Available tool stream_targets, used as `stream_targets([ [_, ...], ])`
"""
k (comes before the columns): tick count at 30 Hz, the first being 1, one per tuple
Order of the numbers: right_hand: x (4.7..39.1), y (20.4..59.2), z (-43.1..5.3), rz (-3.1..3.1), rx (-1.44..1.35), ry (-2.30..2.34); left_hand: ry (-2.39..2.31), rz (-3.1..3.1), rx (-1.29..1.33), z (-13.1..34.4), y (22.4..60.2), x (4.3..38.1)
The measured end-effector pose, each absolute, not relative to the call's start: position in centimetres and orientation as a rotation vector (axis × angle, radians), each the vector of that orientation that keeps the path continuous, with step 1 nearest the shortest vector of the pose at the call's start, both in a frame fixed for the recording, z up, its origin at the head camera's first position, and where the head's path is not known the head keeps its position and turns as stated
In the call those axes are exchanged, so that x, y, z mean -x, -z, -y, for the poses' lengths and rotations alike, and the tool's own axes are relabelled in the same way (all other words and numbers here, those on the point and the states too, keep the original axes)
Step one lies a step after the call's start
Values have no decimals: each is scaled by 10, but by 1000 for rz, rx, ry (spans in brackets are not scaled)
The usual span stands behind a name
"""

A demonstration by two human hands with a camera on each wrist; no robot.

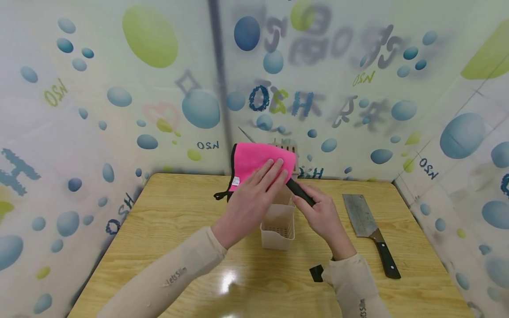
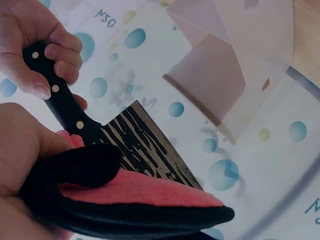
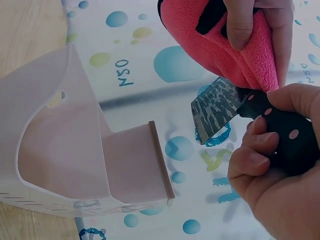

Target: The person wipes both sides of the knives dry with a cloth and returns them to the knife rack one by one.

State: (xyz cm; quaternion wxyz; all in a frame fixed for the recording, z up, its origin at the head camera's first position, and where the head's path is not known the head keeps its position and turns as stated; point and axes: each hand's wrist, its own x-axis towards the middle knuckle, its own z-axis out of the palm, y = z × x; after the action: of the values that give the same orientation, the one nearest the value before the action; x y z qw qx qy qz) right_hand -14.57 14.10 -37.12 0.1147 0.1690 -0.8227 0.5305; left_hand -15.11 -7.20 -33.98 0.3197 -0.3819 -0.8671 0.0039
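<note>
My right hand (image 1: 324, 214) grips the black riveted handle (image 2: 56, 89) of a kitchen knife, whose dark-patterned blade (image 2: 150, 145) shows in both wrist views. In the head view the blade tip (image 1: 246, 134) pokes out past a bright pink cloth (image 1: 258, 154) with black edging. My left hand (image 1: 254, 196) holds that cloth folded over the blade, its fingers lying across the top and the thumb below, as the right wrist view shows. The cloth hides part of the blade. Just below the hands stands a pale knife holder (image 1: 277, 242) with open compartments.
A cleaver (image 1: 359, 216) with a black handle lies on the right of the wooden table (image 1: 171, 229). A small black piece (image 1: 316, 273) lies by the right sleeve. Behind the cloth a beige slotted part (image 1: 293, 148) shows. Patterned walls (image 1: 159, 101) enclose the table.
</note>
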Motion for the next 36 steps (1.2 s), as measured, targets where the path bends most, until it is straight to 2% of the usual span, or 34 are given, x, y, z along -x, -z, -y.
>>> stream_targets([
  [15, 146, 372, -142, 2425, -457, -1568, -28, 2296, 938, 81, 334, 156],
  [36, 146, 371, -140, 2445, -442, -1523, -79, 2254, 1059, 68, 341, 138],
])
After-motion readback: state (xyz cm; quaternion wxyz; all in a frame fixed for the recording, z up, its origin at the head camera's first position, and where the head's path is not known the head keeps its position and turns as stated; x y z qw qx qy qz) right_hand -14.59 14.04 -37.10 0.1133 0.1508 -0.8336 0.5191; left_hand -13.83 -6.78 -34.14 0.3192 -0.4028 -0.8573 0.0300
